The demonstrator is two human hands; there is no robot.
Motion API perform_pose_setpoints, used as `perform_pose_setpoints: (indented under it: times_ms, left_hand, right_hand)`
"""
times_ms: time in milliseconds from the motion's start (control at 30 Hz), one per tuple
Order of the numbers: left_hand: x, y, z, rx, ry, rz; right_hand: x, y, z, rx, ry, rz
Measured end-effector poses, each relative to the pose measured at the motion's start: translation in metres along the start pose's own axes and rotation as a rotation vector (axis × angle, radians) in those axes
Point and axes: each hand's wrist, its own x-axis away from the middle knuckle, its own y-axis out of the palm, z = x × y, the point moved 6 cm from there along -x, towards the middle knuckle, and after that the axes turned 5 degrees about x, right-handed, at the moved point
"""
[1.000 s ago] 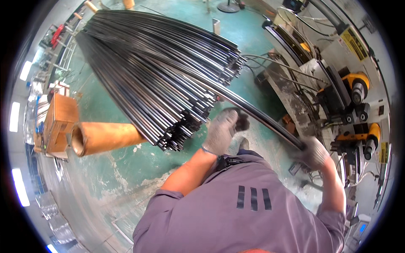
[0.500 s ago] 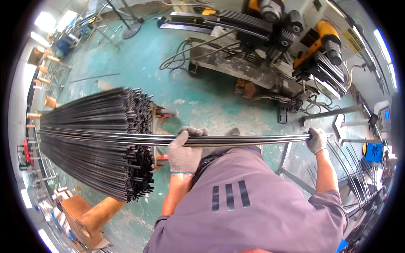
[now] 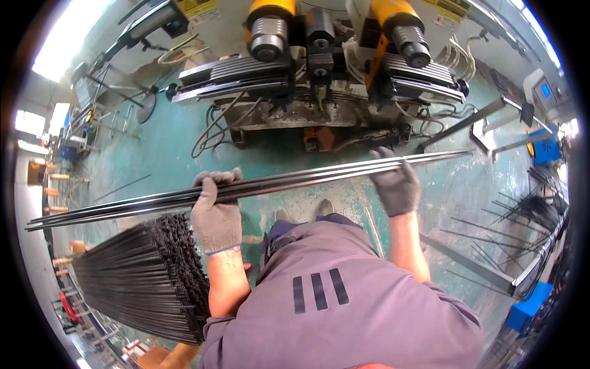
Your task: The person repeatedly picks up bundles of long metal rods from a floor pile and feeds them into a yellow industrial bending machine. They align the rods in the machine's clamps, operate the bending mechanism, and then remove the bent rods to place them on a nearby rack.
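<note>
Several long, thin dark metal rods lie across in front of my body, their right ends a little higher in the picture than the left. My left hand, in a grey knit glove, is closed around them left of the middle, thumb in front. Farther right, my gloved right hand grips the same rods, with a length sticking out past it. Beneath the left part of the rods, a large stack of similar dark rods sits at the left, its cut ends toward me.
Ahead stands a machine with two yellow-topped heads over a worn metal base, cables hanging from it. Metal frame bars and loose rods are at the right, near a blue box. The floor is green.
The held rods have swung off the stack, their right ends now farther forward. My view has turned toward the machine, and both hands have stayed on the rods.
</note>
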Motion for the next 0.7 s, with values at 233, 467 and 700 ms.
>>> perform_pose_setpoints:
  times_ms: [233,467,700]
  left_hand:
    - [-0.076,0.036,0.043,-0.232,0.036,-0.311]
    - [-0.197,-0.021,0.135,-0.149,0.118,-0.239]
    - [-0.288,-0.058,0.092,-0.301,-0.093,-0.130]
  right_hand:
    - [-0.053,-0.013,-0.049,0.188,-0.200,0.338]
    - [-0.084,-0.002,-0.095,0.217,-0.493,0.526]
    - [-0.135,0.116,0.023,0.241,-0.416,0.340]
